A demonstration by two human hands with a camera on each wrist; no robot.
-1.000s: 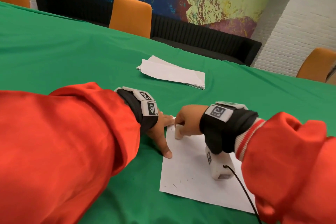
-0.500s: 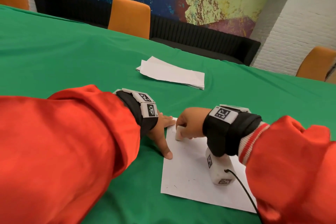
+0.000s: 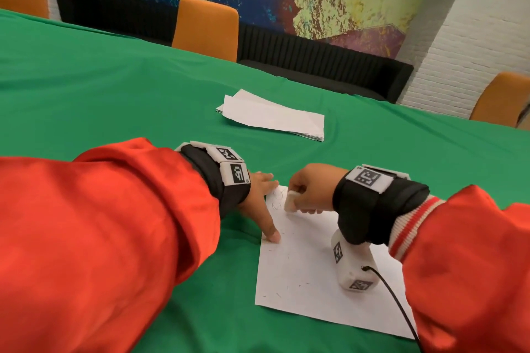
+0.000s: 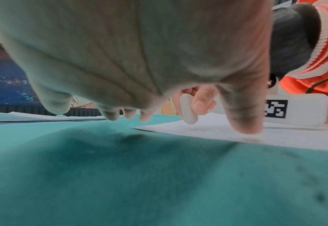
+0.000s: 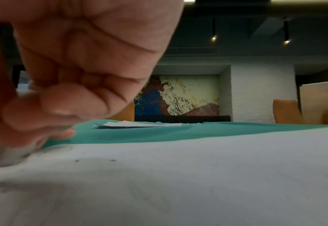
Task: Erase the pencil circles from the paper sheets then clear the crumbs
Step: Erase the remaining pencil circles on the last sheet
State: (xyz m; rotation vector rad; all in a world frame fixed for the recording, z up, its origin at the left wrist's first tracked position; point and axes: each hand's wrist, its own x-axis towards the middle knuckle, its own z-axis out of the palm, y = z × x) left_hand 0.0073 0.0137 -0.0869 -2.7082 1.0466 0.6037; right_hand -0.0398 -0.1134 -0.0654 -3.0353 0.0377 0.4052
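The right hand (image 3: 311,192) pinches a white eraser (image 3: 291,201) between thumb and curled fingers (image 4: 204,99), with the eraser's lower end down on the far left corner of the paper sheet (image 3: 309,275). The left hand (image 3: 259,200) lies spread beside it, fingers straight and grasping nothing; its thumb (image 4: 244,116) presses the sheet's left edge and the other fingertips rest around the far corner, so the sheet is held flat on the green-covered counter (image 3: 129,100).

The work looks partly done on this sheet. Faint pencil circles (image 3: 276,200) remain just left of the eraser, near the corner, so rubbing there is not finished. The rest of the sheet shows no clear circles, only short dark crumbs (image 3: 276,294) scattered toward its near and left parts; none have been swept off yet.

Farther across the counter, well apart from the hands, sits a stack of paper sheets (image 3: 272,116). Whether those carry circles or are already cleaned cannot be told from here. By this reading, the remaining circles, the crumb clearing and perhaps more sheets are left.
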